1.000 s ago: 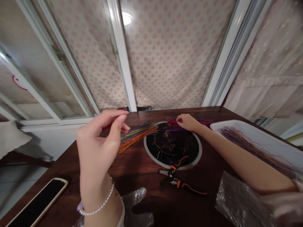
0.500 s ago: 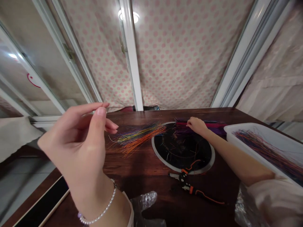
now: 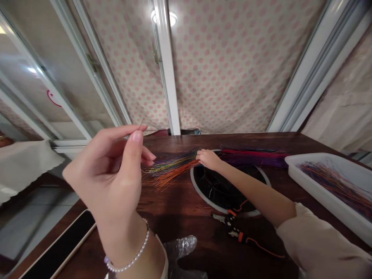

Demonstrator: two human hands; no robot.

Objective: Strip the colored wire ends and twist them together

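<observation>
My left hand is raised at the left, thumb and index fingertip pinched together. A thin strand seems to show at the fingertips, too fine to make out. My right hand reaches to the right end of a fanned bundle of orange, yellow and blue wires, its fingers closed on the wire ends. Beneath my right forearm lies a round black disc with a pale rim and loose wire bits on it. A red and purple wire bundle lies behind the disc.
Wire strippers with orange and black handles lie in front of the disc. A white bin of wires stands at the right. Clear plastic lies near my left wrist, and a dark flat panel at lower left.
My right hand has moved left from the red and purple bundle to the orange and yellow one. My left hand keeps its pinch. The whole view has shifted slightly.
</observation>
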